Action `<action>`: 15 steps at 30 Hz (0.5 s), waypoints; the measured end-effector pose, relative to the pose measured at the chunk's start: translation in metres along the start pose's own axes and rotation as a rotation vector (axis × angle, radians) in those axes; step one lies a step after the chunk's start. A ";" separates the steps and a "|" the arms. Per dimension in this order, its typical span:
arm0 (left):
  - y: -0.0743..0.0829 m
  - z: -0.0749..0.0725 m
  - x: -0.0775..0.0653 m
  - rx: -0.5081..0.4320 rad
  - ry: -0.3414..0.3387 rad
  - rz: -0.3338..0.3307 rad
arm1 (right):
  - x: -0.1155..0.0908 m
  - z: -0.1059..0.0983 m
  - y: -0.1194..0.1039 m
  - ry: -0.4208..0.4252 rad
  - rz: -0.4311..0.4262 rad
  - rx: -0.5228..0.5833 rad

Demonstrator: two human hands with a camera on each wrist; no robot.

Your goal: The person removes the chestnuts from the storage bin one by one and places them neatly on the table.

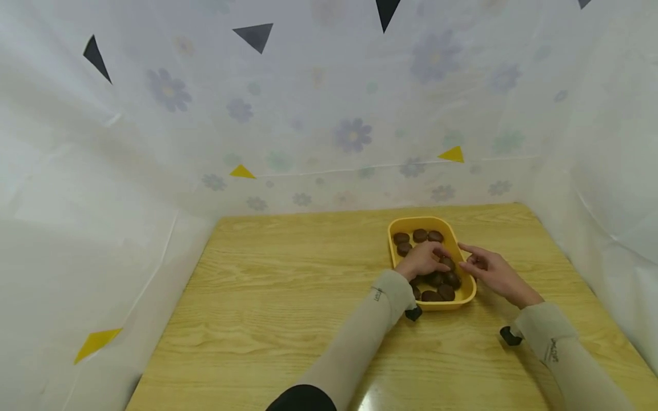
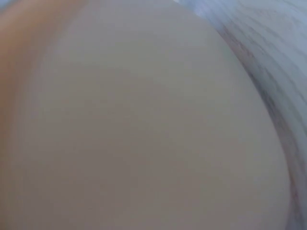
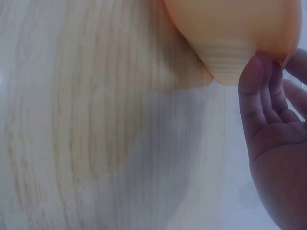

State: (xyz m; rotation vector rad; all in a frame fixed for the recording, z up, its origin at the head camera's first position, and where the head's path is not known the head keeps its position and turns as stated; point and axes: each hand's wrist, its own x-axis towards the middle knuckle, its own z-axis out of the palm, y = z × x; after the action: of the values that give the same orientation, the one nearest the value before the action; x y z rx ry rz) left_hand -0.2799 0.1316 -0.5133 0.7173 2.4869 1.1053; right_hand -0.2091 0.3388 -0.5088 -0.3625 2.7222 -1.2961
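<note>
A yellow tray [image 1: 444, 306] with rounded corners holds several glossy dark-brown chestnuts [image 1: 420, 235]. My left hand [image 1: 422, 260] reaches into it from the left, palm down, its bent fingers and thumb around a chestnut [image 1: 448, 264] near the right wall. That chestnut is partly hidden by the fingers. At the tray's right side, my right hand [image 1: 494, 275] has its fingertips and thumb tip at the rim. In the right wrist view, the right hand's fingers [image 3: 254, 91] lie against the outer wall of the tray [image 3: 225, 43]. A blurred pale surface fills most of the left wrist view.
The tray stands toward the back right of a wood-grain table [image 1: 288, 274]. A white sheet with flower prints [image 1: 353, 135] hangs behind, and pale sheets rise on both sides. Yellow and black triangles are fixed on the sheets.
</note>
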 end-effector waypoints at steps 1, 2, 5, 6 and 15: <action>0.000 0.000 0.000 -0.020 0.009 -0.009 | 0.000 0.000 0.000 -0.001 0.001 0.002; 0.000 0.000 0.000 -0.033 0.017 -0.016 | 0.000 -0.001 0.000 -0.001 0.001 0.002; 0.000 0.001 0.000 -0.070 0.033 -0.022 | 0.000 -0.001 0.000 -0.004 0.002 0.003; 0.000 0.001 0.000 -0.073 0.036 -0.024 | 0.000 -0.001 0.000 -0.003 0.003 0.001; -0.003 0.000 -0.003 -0.187 0.071 -0.023 | 0.000 0.001 0.003 -0.001 0.007 0.001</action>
State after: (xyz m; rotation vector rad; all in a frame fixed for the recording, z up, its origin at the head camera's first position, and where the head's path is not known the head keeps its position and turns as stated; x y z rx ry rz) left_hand -0.2786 0.1281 -0.5151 0.6037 2.4011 1.3547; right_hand -0.2095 0.3396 -0.5113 -0.3535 2.7191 -1.2950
